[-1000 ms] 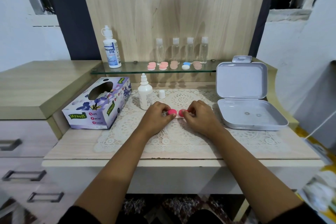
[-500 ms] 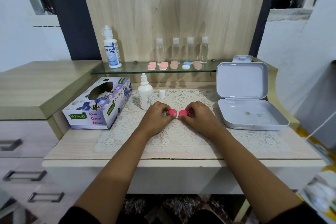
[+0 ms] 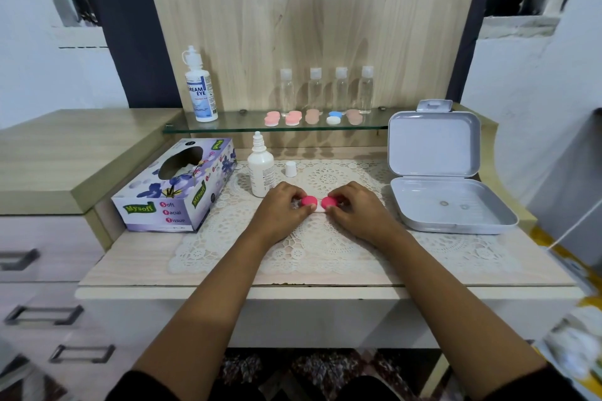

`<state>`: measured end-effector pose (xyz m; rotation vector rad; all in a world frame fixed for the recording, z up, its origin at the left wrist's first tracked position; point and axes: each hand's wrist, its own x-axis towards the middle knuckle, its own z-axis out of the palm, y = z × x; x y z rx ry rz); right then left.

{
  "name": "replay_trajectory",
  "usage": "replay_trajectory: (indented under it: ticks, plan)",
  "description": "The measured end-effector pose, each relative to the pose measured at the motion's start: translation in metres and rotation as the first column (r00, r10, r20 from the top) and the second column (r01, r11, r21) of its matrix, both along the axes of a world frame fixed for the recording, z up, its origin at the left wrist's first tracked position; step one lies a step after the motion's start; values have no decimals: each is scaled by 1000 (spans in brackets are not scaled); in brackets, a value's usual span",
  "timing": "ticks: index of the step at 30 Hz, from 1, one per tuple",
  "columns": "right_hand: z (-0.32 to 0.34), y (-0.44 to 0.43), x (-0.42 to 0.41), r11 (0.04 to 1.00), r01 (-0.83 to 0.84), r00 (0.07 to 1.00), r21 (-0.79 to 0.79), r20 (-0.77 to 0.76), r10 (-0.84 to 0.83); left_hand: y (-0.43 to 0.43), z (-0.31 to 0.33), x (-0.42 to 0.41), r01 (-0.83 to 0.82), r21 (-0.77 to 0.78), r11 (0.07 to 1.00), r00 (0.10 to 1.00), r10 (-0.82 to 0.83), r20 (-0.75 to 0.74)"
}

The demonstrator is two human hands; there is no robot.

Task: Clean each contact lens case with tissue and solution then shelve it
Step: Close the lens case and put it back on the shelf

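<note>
A small contact lens case [image 3: 319,208], with a white plastic body and two round pink screw caps, lies on the cream lace mat [image 3: 325,244] at the middle of the pale wooden desk [image 3: 136,270]. The left hand [image 3: 282,209] pinches the case by its left pink cap [image 3: 308,201], thumb and fingers curled round it. The right hand [image 3: 358,212] pinches the right pink cap [image 3: 330,202] the same way. Both caps seem seated on the body, though the fingers hide their edges.

A second ago the right hand's fingers covered much of the right cap. Half a second ago it had come clear, and now it shows fully, with a sliver of white body below the gap between the caps. The hands and the case have otherwise kept their place.

From the case, the white dropper bottle of solution [image 3: 260,171] stands uncapped at 11 o'clock, its small white cap [image 3: 290,169] just beside it. The purple flowered tissue box [image 3: 176,187] sits at 9 o'clock. The open grey hinged plastic box [image 3: 446,205] sits at 3 o'clock. At 12 o'clock the glass shelf [image 3: 234,127] carries five more lens cases [image 3: 293,118], unchanged.
</note>
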<state>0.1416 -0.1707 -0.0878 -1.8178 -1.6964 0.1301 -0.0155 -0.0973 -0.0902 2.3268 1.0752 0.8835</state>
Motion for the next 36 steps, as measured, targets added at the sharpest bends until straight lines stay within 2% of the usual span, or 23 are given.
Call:
replay_trajectory:
  ticks: [22,28,34,36]
  plan:
    - [-2,-1,-1,1000,0,1000,3,25,0,0,-1,0,-12,7,1000,999,12,-37]
    - [-2,-3,-1,996,78,996,36,28,-79,-6,3,-1,-36,-12,999,999,36,-14]
    - [-3,-3,0,999,39,994,-10,105,-38,-6,4,0,-32,-7,999,999,32,-8]
    - [-3,-2,0,999,50,996,-19,75,-48,-5,4,0,-20,-1,1000,1000,20,-15]
